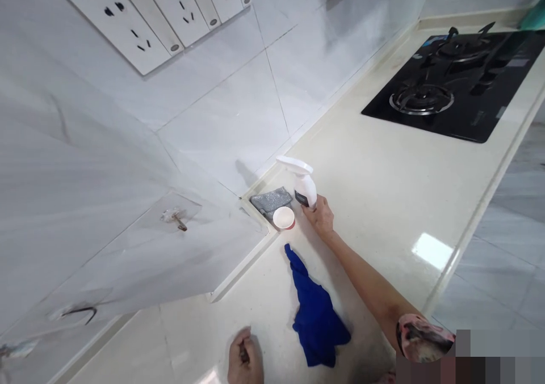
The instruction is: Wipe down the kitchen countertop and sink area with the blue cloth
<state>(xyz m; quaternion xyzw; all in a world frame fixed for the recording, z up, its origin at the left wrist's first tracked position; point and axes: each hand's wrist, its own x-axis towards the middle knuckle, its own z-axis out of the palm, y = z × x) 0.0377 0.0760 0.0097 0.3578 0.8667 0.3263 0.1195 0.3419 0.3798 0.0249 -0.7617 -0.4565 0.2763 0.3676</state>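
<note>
White bottle (upright) in right hand

Bowl before scouring pad, beside spray bottle (cloth nearer)

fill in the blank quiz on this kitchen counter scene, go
1. The right hand grips the white plastic spray bottle, which stands ___ on the cream countertop.
2. The crumpled cloth near the left hand is ___.
3. The folded cloth beside the small round white bowl is ___.
4. The black glass gas hob has ___ burners.
Missing words: upright; blue; grey; two.
</note>
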